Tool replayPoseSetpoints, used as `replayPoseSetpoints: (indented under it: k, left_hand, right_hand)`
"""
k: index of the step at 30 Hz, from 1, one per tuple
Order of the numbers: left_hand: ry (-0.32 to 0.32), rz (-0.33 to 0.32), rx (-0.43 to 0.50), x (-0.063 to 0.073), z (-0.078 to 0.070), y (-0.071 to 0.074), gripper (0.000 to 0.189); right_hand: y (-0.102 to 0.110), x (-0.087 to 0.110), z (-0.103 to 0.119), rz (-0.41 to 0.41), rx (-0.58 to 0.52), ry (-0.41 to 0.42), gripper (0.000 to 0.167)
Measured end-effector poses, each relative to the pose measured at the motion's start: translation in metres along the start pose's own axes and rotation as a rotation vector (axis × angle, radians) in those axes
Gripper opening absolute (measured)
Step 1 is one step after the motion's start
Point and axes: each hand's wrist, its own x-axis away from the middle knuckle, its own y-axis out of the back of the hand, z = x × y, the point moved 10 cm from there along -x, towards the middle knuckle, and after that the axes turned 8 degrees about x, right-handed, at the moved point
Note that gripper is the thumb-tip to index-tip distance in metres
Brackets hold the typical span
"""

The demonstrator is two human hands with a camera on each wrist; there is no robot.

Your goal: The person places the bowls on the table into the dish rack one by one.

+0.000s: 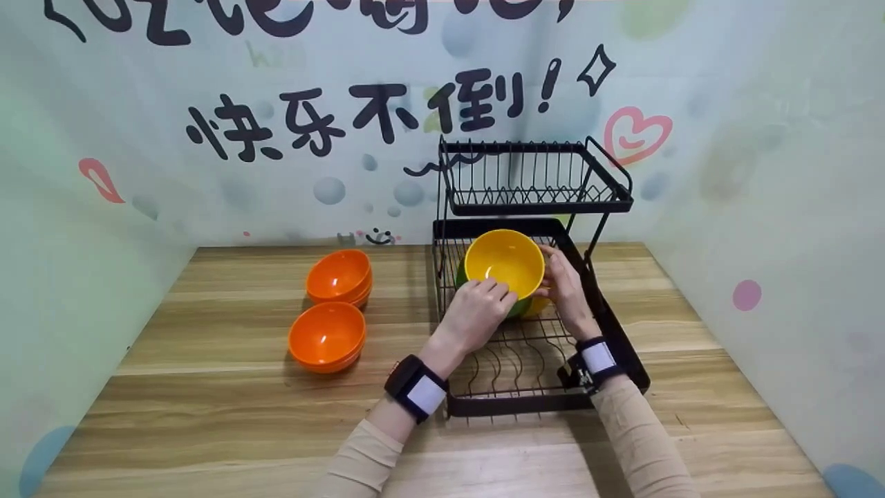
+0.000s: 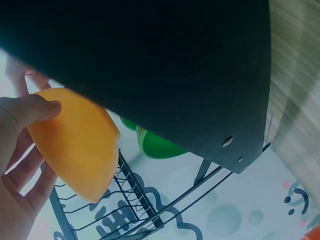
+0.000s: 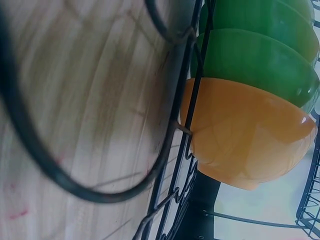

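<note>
Above the lower tier of a black dish rack (image 1: 543,407), both hands hold a tilted yellow bowl (image 1: 508,259), its inside turned towards me. My left hand (image 1: 476,315) grips its near rim with curled fingers. On the bowl's right side is my right hand (image 1: 565,287); the left wrist view shows a thumb on the outer wall of the yellow bowl (image 2: 77,142). Below, mostly hidden in the head view, green bowls (image 3: 250,57) and another yellow bowl (image 3: 250,132) stand on edge in a row in the rack. The right wrist view shows no hand.
Left of the rack, orange bowls stand on the wooden table (image 1: 207,394) in two stacks, a rear stack (image 1: 339,277) and a front stack (image 1: 326,339). The rack's upper tier (image 1: 539,206) overhangs the back of the lower one. A printed wall covering (image 1: 290,194) encloses the table.
</note>
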Motion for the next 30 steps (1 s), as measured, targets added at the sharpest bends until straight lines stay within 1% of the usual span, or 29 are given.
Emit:
replayPoseSetpoints:
  k: [3,5,9,13,17,20,23,26,28,30]
  left_hand:
    - [-0.010,-0.021,0.001,-0.001,-0.002,0.001,0.008]
    - [-0.016,-0.038,0.007,-0.002,-0.004,0.002,0.007]
    - [-0.023,-0.055,0.014,-0.003,-0.007,0.002,0.007]
    - [-0.021,-0.065,0.012,-0.002,-0.008,-0.001,0.007]
    - [-0.010,-0.070,0.012,-0.002,-0.008,-0.002,0.008]
    - [0.002,-0.073,0.014,-0.002,-0.007,-0.001,0.010]
    - [0.014,-0.087,0.013,-0.001,-0.005,0.000,0.013]
    - [0.029,-0.098,0.019,0.002,-0.002,0.002,0.022]
    - [0.054,-0.097,0.031,0.003,0.002,0.002,0.027]
    - [0.092,-0.085,0.054,0.005,0.007,0.000,0.029]
  right_hand:
    - [0.000,0.000,-0.003,0.000,-0.004,0.006,0.047]
    - [0.001,0.000,-0.004,-0.001,0.019,0.007,0.048]
    - [-0.002,0.001,-0.005,0.028,0.043,-0.018,0.048]
    - [-0.005,0.001,-0.006,0.056,0.012,-0.040,0.047]
    - [-0.004,0.000,-0.005,0.048,-0.003,-0.024,0.049]
    - [-0.002,0.000,-0.003,0.017,-0.007,-0.002,0.049]
    - [0.005,0.000,0.000,-0.046,0.000,0.020,0.045]
    - [0.012,0.000,0.002,-0.117,0.022,0.035,0.041]
    - [0.017,0.001,0.003,-0.155,0.006,0.047,0.039]
    - [0.021,0.002,0.003,-0.191,-0.008,0.053,0.039]
